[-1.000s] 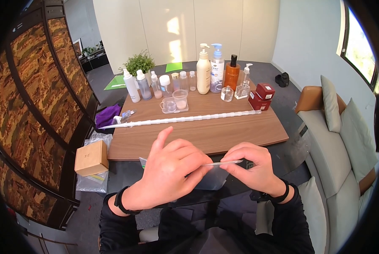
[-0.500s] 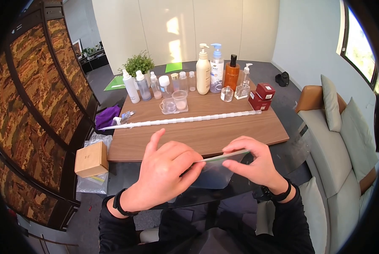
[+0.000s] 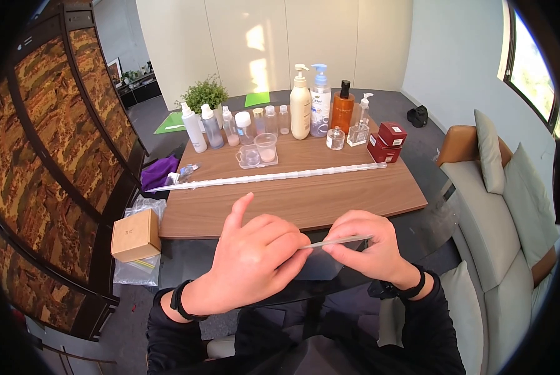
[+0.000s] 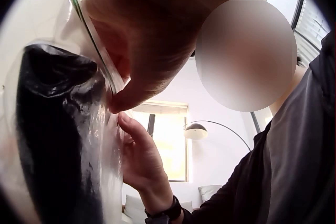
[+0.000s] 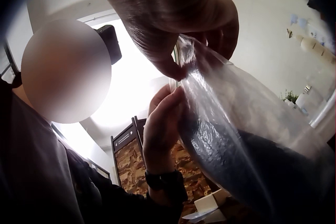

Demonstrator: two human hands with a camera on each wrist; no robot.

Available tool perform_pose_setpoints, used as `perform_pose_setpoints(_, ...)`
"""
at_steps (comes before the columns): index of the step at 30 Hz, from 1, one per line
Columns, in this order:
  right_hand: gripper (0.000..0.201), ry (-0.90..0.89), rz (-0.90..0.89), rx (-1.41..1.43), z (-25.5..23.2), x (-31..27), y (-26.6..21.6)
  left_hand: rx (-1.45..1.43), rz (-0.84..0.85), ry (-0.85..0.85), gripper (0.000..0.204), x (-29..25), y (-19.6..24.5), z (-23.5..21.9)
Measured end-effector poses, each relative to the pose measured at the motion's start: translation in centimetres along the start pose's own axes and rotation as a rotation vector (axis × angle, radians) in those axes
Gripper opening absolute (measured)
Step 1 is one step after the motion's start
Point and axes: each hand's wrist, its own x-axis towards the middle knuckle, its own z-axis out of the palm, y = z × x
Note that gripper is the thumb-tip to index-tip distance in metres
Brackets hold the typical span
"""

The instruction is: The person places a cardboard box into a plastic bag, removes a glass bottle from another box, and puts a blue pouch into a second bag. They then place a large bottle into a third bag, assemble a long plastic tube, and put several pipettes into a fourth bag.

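Note:
A clear zip-seal bag hangs upright between my hands, its green-lined top edge showing in the left wrist view. Inside it is a dark, soft-looking item, which fills most of the bag. My left hand pinches one part of the top edge between thumb and fingers, the index finger raised in the head view. Close beside it, my right hand pinches the same edge with thumb and fingertips. From the head the bag is seen nearly edge-on, its lower part dropping below the hands in front of the table.
Beyond the hands, a wooden table bears a long white segmented strip, several bottles, a small clear tray and red boxes. At left are a cardboard box and a purple cloth. A sofa stands right.
My right hand shifted right along the bag's top edge with thumb and fingers spread, then closed in on it again nearer the left hand. The left hand kept its pinch and moved slightly.

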Motion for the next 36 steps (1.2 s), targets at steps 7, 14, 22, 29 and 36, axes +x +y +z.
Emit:
perform_pose_setpoints(7,0.02,-0.035,0.022,-0.054,-0.2,0.2,-0.9,0.052,0.032,-0.02,0.014,-0.2,0.0,-0.3)
perform_pose_setpoints(14,0.018,-0.025,-0.067,-0.056,-0.1,0.0,-0.3,0.03,0.024,0.008,0.014,-0.4,-0.4,0.1)
perform_pose_setpoints(22,0.014,0.03,-0.001,0.0,0.0,-0.1,0.2,-0.027,-0.071,-0.039,0.013,-0.5,-0.1,-0.6)
perform_pose_setpoints(29,0.013,0.023,0.01,-0.013,0.0,-0.1,0.1,-0.025,-0.024,-0.015,0.011,-0.4,-0.3,-0.3)
perform_pose_setpoints(36,0.013,0.012,0.024,0.009,-0.2,-0.2,0.1,0.02,0.02,0.036,0.013,-0.5,-0.2,0.1)
